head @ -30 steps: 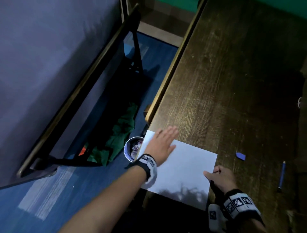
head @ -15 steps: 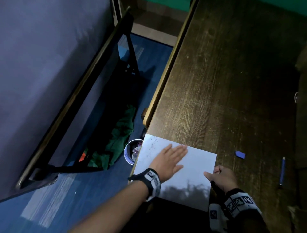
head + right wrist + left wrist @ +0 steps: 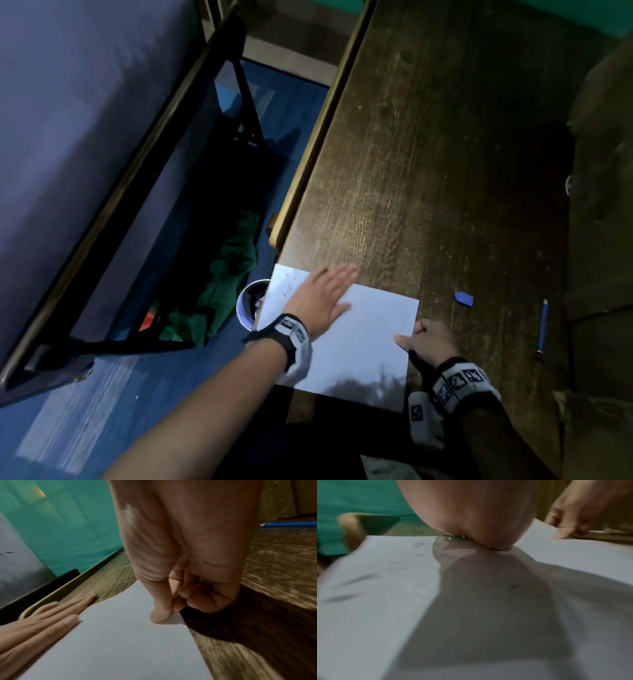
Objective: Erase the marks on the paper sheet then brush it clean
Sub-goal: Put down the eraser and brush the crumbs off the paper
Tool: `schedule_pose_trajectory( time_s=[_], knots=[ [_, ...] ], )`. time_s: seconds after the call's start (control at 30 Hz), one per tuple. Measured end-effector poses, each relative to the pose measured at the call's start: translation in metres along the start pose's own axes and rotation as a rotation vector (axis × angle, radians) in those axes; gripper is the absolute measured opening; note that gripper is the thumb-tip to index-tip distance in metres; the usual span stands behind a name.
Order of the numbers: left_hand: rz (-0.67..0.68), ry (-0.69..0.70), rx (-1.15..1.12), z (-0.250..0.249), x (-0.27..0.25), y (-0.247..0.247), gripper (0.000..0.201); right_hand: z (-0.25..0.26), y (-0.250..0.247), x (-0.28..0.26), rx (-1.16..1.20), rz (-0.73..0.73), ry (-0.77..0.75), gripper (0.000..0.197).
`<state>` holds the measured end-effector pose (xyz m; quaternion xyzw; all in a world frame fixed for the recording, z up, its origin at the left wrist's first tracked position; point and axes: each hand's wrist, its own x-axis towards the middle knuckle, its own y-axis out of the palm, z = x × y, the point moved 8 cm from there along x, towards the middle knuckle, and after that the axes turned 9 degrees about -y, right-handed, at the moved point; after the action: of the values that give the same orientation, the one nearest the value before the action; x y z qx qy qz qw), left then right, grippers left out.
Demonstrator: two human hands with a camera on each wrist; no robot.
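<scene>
The right hand (image 3: pixel 432 343) is seen at the near right edge of the paper sheet (image 3: pixel 359 339); its thumb is laid on top and the curled fingers (image 3: pixel 202 600) are tucked at the edge, so the sheet is pinched. The left hand (image 3: pixel 320 298) is laid flat on the sheet's far left part, fingers straight and pressed together, tips reaching past the far edge onto the desk (image 3: pixel 428 171). The sheet is placed at the desk's near left corner. Faint grey marks are noted on it; nothing can be read. Beyond the right hand, a blue eraser (image 3: pixel 463 298) and a blue pencil (image 3: pixel 542 329) are seen on the desk. On the floor, a round bin (image 3: pixel 248 305) is seen beside the desk; its contents cannot be identified.
</scene>
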<state>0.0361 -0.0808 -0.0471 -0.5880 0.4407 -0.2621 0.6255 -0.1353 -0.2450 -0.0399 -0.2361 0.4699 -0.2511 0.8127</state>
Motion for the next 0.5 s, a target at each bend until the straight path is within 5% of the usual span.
schedule_pose_trajectory(
  time_s=[0.13, 0.2, 0.27, 0.4, 0.5],
  knots=[
    [-0.081, -0.249, 0.006, 0.074, -0.01, -0.006, 0.065, -0.001, -0.001, 0.001, -0.018, -0.023, -0.001, 0.039],
    [-0.126, -0.24, 0.017, 0.079, -0.017, -0.011, 0.065, 0.0, -0.001, 0.001, -0.013, -0.031, -0.007, 0.037],
    [-0.118, -0.072, -0.025, 0.053, -0.023, -0.011, 0.063, 0.0, -0.001, 0.0, -0.011, -0.03, -0.006, 0.035],
    [-0.026, 0.545, 0.022, -0.013, -0.088, 0.009, 0.065, -0.001, 0.0, -0.001, 0.02, -0.042, -0.013, 0.032],
    [-0.013, 0.682, 0.185, 0.008, -0.113, 0.031, 0.065, -0.002, 0.001, 0.0, 0.011, -0.04, -0.017, 0.028]
  ],
)
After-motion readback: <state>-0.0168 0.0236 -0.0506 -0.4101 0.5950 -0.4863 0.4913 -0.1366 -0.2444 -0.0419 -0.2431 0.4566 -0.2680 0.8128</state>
